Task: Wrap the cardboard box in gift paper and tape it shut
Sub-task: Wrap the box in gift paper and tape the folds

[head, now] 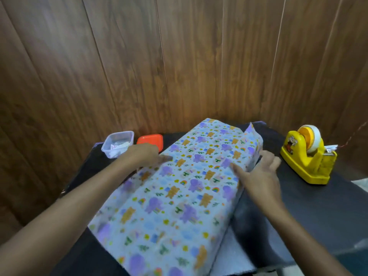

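Gift paper [179, 196] printed with bears and elephants lies draped over the cardboard box, which it hides, at the centre of the dark table [318, 206], running from 6 o'clock toward 1 o'clock. The left hand [147, 154] lies flat on the paper's 10 o'clock edge, fingers straight and holding nothing. The right hand [258, 174] is spread at the 3 o'clock edge, its index finger pressing the top and nothing gripped. A yellow tape dispenser [306, 156] stands at 3 o'clock. A clear tub [117, 143] and an orange lid [150, 140] sit at 10 o'clock.
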A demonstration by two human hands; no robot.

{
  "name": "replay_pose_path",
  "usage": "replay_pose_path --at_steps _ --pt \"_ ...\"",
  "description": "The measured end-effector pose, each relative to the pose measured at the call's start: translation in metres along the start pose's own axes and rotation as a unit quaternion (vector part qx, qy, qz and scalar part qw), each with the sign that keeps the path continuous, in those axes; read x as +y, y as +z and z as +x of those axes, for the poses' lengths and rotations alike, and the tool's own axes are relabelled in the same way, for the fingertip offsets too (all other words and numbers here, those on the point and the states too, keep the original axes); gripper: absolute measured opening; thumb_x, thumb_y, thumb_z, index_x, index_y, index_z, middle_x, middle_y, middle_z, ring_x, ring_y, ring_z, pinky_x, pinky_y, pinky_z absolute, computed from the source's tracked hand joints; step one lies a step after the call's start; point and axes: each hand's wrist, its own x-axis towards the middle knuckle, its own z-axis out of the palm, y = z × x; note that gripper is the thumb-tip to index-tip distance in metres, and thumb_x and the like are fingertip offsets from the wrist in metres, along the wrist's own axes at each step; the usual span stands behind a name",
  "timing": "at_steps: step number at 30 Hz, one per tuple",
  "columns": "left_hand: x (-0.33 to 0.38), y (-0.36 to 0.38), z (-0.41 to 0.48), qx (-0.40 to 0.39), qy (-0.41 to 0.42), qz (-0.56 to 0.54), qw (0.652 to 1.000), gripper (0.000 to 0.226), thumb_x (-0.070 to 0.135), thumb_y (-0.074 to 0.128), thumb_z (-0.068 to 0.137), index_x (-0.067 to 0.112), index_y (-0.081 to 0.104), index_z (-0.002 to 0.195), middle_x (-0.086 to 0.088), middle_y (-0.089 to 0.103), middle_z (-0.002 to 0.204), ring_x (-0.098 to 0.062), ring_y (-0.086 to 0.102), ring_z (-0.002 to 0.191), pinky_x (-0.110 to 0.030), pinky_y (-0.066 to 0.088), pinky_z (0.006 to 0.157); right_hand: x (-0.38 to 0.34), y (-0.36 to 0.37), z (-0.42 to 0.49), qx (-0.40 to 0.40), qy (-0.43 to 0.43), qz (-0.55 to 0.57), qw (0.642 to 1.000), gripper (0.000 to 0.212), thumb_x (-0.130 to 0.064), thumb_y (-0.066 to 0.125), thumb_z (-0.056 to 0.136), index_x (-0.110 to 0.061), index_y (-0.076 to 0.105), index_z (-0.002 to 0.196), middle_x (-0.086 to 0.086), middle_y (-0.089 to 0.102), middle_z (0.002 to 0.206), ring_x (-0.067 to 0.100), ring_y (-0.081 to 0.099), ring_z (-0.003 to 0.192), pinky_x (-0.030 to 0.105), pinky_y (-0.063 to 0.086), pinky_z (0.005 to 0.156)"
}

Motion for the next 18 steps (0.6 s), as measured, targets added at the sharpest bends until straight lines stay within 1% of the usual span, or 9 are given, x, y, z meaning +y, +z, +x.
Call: replay_pose_path --at_steps 3,5,6,9,11,13,14,16,18 --pt "-0.004 0.009 -0.016 -0.058 -0.027 -0.130 0.989 0.070 0.073 0.041 0.080 0.006 0.058 0.068 -0.005 0.059 0.060 -0.018 0.059 0.050 -0.023 0.048 0.049 -0.003 -0.007 0.014 -0.103 0.093 0.119 0.983 0.060 -0.036 0.073 0.079 -0.009 0.030 0.111 0.009 0.050 0.110 0.030 0.059 0.091 0.033 0.049 0.061" --pt "-0.011 0.015 -0.026 -0.053 -0.033 -0.249 0.966 0.052 0.058 0.051 0.087 0.007 0.056 0.074 -0.006 0.058 0.069 -0.017 0.057 0.054 -0.024 0.051 0.051 -0.005 -0.012 0.024 -0.199 0.145 0.205 0.947 0.047 -0.027 0.071 0.082 -0.001 0.042 0.107 0.010 0.054 0.091 0.025 0.055 0.071 0.025 0.046 0.043" --pt "-0.017 0.020 -0.032 -0.053 -0.033 -0.329 0.942 0.043 0.050 0.055 0.089 0.009 0.055 0.077 -0.005 0.057 0.072 -0.018 0.056 0.058 -0.024 0.050 0.052 -0.006 -0.013 0.027 -0.249 0.156 0.239 0.925 0.034 -0.021 0.069 0.085 0.003 0.051 0.103 0.013 0.055 0.087 0.025 0.052 0.068 0.023 0.047 0.042" --pt "-0.023 0.029 -0.053 -0.092 -0.046 -0.565 0.819 0.023 0.030 0.060 0.090 0.008 0.056 0.093 -0.004 0.065 0.080 -0.014 0.058 0.063 -0.022 0.046 0.056 -0.011 -0.005 0.036 -0.302 0.146 0.272 0.902 0.008 -0.004 0.059 0.090 -0.001 0.059 0.082 0.014 0.060 0.079 0.023 0.055 0.067 0.026 0.054 0.056" --pt "-0.017 0.035 -0.065 -0.085 -0.076 -0.684 0.720 0.017 0.014 0.051 0.095 0.002 0.060 0.104 -0.005 0.068 0.076 -0.013 0.064 0.063 -0.021 0.051 0.047 -0.018 0.009 0.047 -0.301 0.119 0.234 0.917 0.011 0.003 0.054 0.090 0.009 0.059 0.082 0.011 0.059 0.073 0.023 0.054 0.068 0.030 0.049 0.063" --pt "-0.002 0.044 -0.076 -0.080 -0.096 -0.779 0.614 0.025 0.002 0.042 0.093 0.000 0.061 0.109 -0.012 0.069 0.081 -0.023 0.067 0.067 -0.030 0.056 0.048 -0.028 0.024 0.062 -0.319 0.079 0.161 0.931 0.024 0.002 0.056 0.088 0.024 0.055 0.097 0.014 0.055 0.073 0.024 0.051 0.076 0.034 0.042 0.069" --pt "0.007 0.050 -0.081 -0.078 -0.098 -0.795 0.593 0.025 0.000 0.042 0.090 0.003 0.062 0.106 -0.013 0.069 0.083 -0.025 0.067 0.066 -0.032 0.056 0.053 -0.035 0.029 0.070 -0.336 0.059 0.113 0.933 0.031 -0.002 0.058 0.088 0.024 0.053 0.105 0.016 0.055 0.079 0.026 0.051 0.080 0.036 0.041 0.070" --pt "0.020 0.057 -0.094 -0.080 -0.100 -0.788 0.602 0.020 0.006 0.049 0.087 0.012 0.063 0.100 -0.012 0.069 0.087 -0.025 0.063 0.070 -0.036 0.048 0.070 -0.049 0.038 0.087 -0.362 0.030 0.022 0.931 0.038 -0.014 0.061 0.090 0.010 0.055 0.119 0.015 0.058 0.099 0.025 0.054 0.092 0.035 0.047 0.077" --pt "0.021 0.058 -0.100 -0.081 -0.121 -0.790 0.596 0.011 0.013 0.052 0.089 0.014 0.062 0.093 -0.008 0.068 0.082 -0.026 0.057 0.077 -0.045 0.041 0.080 -0.062 0.042 0.101 -0.382 0.018 -0.047 0.923 0.050 -0.023 0.062 0.090 -0.005 0.048 0.135 0.010 0.054 0.129 0.024 0.053 0.115 0.036 0.045 0.097"
